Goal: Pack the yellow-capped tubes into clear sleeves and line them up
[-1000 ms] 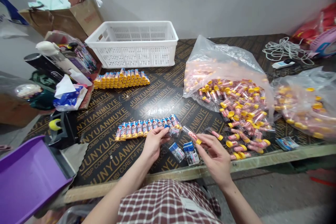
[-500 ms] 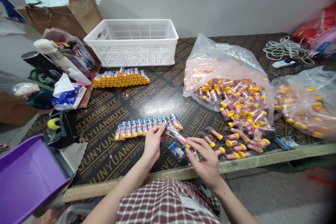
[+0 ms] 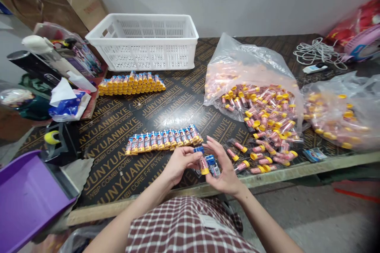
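Observation:
Between the thumb and fingers of my left hand (image 3: pixel 181 165) is a small clear candy tube (image 3: pixel 203 163) with pink contents, a blue upper end and a yellow cap pointing down. My right hand (image 3: pixel 225 168) is beside it with fingers spread, its thumb near the yellow cap; whether it touches is unclear. Blue printed wrappers (image 3: pixel 213 166) lie on the table, partly hidden behind my hands. Just beyond stands a row of blue-labelled tubes (image 3: pixel 162 139) side by side. To the right, loose unlabelled tubes (image 3: pixel 261 156) spill from a clear plastic bag (image 3: pixel 237 53).
A white basket (image 3: pixel 148 53) stands at the back, with stacked labelled tubes (image 3: pixel 132 85) before it. Another bag of tubes (image 3: pixel 341 114) sits at right. On the left are a tape dispenser (image 3: pixel 61 146) and a purple dustpan (image 3: pixel 32 197). The wooden table edge (image 3: pixel 267 182) runs close to me.
The tube has turned from lying slanted between both hands to nearly upright in my left hand. My right fingers have let go of its yellow end and spread. The view has shifted slightly.

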A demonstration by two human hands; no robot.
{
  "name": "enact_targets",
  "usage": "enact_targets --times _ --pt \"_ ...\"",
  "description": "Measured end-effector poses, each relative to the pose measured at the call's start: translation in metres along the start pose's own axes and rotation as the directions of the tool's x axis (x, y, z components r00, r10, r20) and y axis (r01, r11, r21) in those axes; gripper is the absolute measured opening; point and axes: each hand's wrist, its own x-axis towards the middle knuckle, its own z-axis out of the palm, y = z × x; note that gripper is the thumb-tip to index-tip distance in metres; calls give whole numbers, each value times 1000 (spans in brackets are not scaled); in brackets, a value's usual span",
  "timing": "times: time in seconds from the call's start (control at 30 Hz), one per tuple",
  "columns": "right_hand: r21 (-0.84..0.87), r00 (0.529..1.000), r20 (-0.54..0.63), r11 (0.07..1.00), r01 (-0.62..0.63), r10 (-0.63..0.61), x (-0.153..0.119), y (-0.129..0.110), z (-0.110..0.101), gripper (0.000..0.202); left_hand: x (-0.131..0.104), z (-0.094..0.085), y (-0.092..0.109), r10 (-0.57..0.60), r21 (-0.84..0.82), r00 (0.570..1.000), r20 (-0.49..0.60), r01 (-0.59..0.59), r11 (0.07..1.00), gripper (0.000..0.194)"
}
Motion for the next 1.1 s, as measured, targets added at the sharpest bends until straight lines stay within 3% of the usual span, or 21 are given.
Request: enact_targets --times 0.13,0.67,0.8,0.87,0.93,1.0,1.1 --pt "117 997 75 993 -3 -6 -2 2 1 82 -2 3 -4 -26 10 1000 2 26 1000 35" --pt "267 999 40 963 -26 15 -3 2 6 85 -4 5 -7 -12 9 1000 -16 12 1000 35" --pt "230 998 45 971 -58 49 0 7 0 88 11 -3 5 100 130 990 -95 -87 988 43" --pt "191 992 4 973 -127 128 3 15 -4 84 28 -10 15 261 328 947 -187 -190 925 50" --pt "178 973 -30 959 -219 228 8 27 -4 73 46 -18 24 428 578 872 -239 -226 784 50" --pt "205 951 -15 932 -299 308 16 41 -1 65 62 -23 30 541 783 810 -226 -179 596 45" --pt "265 922 88 883 -387 378 29 56 6 59 76 -26 34 595 937 787 -161 -67 343 42"
